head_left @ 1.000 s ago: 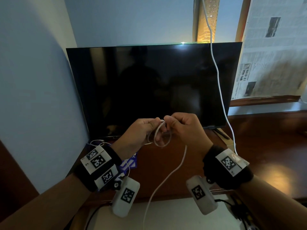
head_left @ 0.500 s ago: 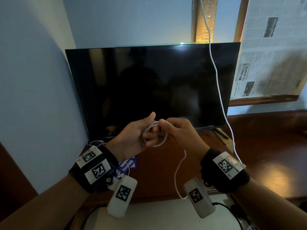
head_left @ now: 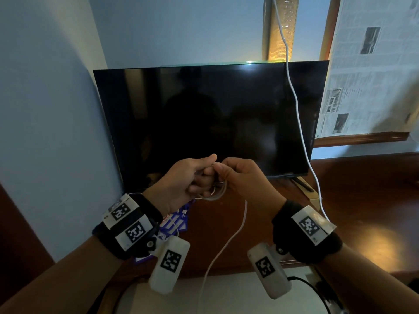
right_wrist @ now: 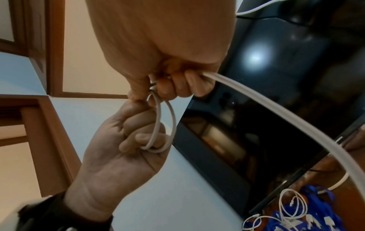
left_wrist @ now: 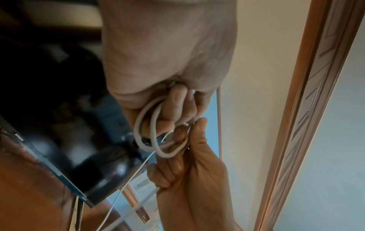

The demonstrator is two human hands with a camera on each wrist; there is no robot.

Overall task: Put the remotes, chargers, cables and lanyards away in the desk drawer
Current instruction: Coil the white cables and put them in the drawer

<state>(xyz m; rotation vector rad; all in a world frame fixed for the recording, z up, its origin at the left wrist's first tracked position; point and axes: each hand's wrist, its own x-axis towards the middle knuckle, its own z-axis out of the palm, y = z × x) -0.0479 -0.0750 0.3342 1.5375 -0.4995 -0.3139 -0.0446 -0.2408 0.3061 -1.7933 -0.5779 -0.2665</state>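
Note:
A white cable (head_left: 213, 197) is wound into a small coil held in front of the TV. My left hand (head_left: 181, 186) grips the loops (left_wrist: 150, 132) round its curled fingers. My right hand (head_left: 244, 177) touches the left and pinches the cable at the coil (right_wrist: 164, 125). From the right fist the free tail (right_wrist: 276, 112) runs out and hangs down past the desk edge (head_left: 235, 232). Blue lanyards (head_left: 174, 223) lie on the desk under my left wrist, with thin white cables (right_wrist: 296, 215) on top of them.
A dark TV (head_left: 204, 121) stands at the back of the brown desk (head_left: 362, 200). Another white cable (head_left: 297, 105) hangs across its right side down to the desk. A pale surface (head_left: 226, 295) with a black cable lies below the desk's front edge.
My hands have drawn close together and the coil now hangs tight under my left fingers. The free tail has swung and hangs straight down again.

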